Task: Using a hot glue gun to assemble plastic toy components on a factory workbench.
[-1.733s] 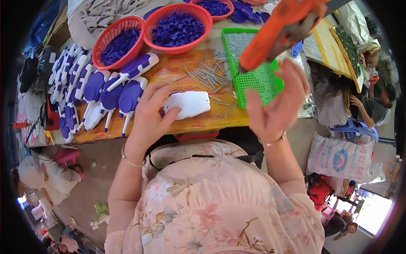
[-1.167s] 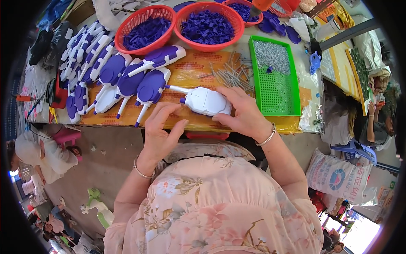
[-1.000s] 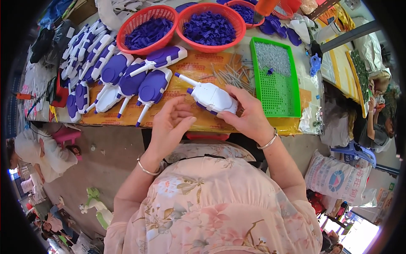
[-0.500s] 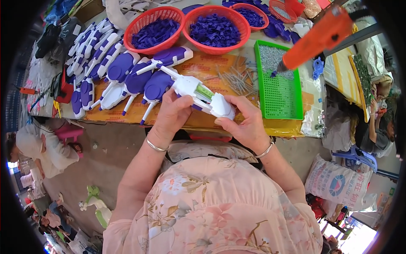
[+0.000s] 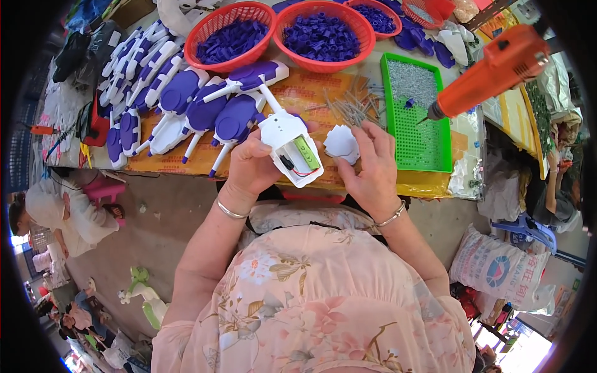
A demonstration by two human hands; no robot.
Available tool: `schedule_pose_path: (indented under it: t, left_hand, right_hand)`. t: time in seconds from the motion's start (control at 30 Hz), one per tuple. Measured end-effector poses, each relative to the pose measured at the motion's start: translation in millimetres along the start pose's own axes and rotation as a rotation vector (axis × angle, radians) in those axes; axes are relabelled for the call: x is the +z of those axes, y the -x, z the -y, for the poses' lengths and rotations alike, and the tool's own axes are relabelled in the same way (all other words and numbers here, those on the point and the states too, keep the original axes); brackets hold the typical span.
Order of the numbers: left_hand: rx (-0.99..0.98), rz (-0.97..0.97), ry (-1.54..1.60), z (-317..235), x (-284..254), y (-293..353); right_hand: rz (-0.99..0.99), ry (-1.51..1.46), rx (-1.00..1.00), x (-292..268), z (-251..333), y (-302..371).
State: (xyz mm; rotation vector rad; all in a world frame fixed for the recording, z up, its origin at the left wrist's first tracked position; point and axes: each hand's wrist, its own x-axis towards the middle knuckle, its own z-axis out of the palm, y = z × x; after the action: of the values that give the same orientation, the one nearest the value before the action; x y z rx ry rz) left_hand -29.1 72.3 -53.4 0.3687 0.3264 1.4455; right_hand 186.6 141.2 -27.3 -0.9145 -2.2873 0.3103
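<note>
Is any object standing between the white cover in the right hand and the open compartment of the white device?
No, nothing visible stands between the white cover, held in the right hand, and the open compartment of the white device in the left hand. The orange power tool is farther right, by the green tray.

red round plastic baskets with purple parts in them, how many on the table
3: a large red round plastic basket on the left, another large basket just right of it, a smaller basket farther right. More may be hidden.
</note>
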Motion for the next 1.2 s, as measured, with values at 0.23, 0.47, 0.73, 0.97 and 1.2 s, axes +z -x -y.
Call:
schedule_pose_path:
  t: [0.23, 0.47, 0.73, 0.97, 1.2]
  left_hand:
    - [-0.06, 0.019, 0.031, 0, 11, -2]
    - [-0.023, -0.042, -0.034, 12, 12, -4]
    - [-0.013, -0.113, -0.314, 16, 16, -1]
    - [-0.073, -0.186, -0.113, 11, 15, -1]
    - [0.035, -0.392, -0.737, 13, 20, 4]
  right_hand:
    - [-0.018, -0.291, -0.04, -4, 8, 7]
    - [0.109, -0.37, -0.053, -2, 25, 1]
    - [0.197, -0.491, 0.161, 9, 26, -2]
    - [0.135, -0.409, 0.022, 8, 18, 2]
    - [-0.608, -0.319, -0.23, -50, -15, -25]
